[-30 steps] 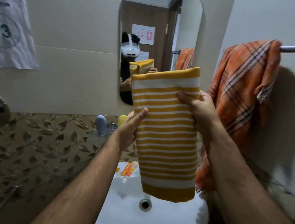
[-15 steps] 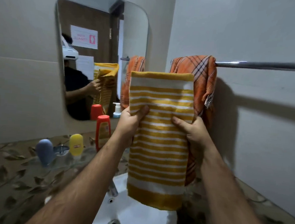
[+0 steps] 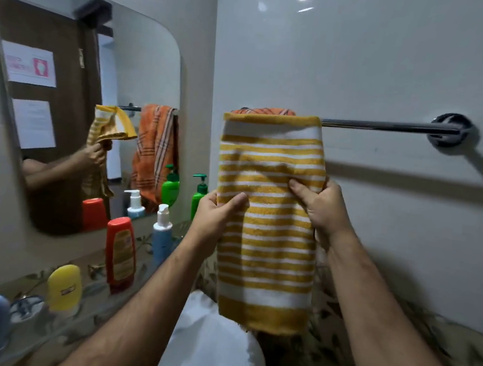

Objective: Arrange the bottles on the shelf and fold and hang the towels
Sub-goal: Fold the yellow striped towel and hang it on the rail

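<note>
Both hands, left (image 3: 217,215) and right (image 3: 320,207), pinch the folded towel (image 3: 264,243) at mid-height, its top level with the rail (image 3: 385,126). Risk: released before draping over, it drops into the sink (image 3: 208,349) at 6 o'clock.

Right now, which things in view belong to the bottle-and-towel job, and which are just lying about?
Job:
yellow striped towel, pinched by left hand and right hand
orange plaid towel
towel bar
red bottle
yellow bottle
blue pump bottle
green pump bottle
shelf

Lying about:
mirror
sink
</note>
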The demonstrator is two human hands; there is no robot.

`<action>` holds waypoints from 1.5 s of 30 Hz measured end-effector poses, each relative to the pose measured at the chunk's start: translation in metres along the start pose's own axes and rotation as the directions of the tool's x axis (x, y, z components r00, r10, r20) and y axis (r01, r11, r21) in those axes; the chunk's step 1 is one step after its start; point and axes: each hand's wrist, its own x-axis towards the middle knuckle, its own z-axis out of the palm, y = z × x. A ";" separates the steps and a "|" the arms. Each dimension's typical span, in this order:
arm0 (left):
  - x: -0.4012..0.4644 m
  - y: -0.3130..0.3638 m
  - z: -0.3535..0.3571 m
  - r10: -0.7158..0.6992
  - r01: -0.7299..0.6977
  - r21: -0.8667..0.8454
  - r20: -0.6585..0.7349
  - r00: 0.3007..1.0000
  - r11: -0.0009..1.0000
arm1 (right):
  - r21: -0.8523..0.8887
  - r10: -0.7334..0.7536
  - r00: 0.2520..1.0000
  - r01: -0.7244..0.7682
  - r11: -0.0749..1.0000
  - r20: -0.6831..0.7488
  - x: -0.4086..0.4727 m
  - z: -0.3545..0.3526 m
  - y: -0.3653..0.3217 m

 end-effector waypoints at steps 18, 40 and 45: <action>0.123 0.090 0.144 0.407 -0.412 0.036 0.107 0.907 0.910 | -0.492 -0.467 0.870 0.340 0.801 -0.159 0.100 -0.077 -0.141; 0.186 0.080 0.205 0.756 -0.480 0.808 0.067 0.651 0.342 | -0.980 -0.736 0.677 -0.158 -0.125 -0.016 0.146 -0.095 -0.122; 0.194 0.083 0.200 0.776 -0.670 0.724 0.325 0.540 0.164 | -0.968 -0.707 0.683 0.002 -0.251 0.185 0.143 -0.092 -0.132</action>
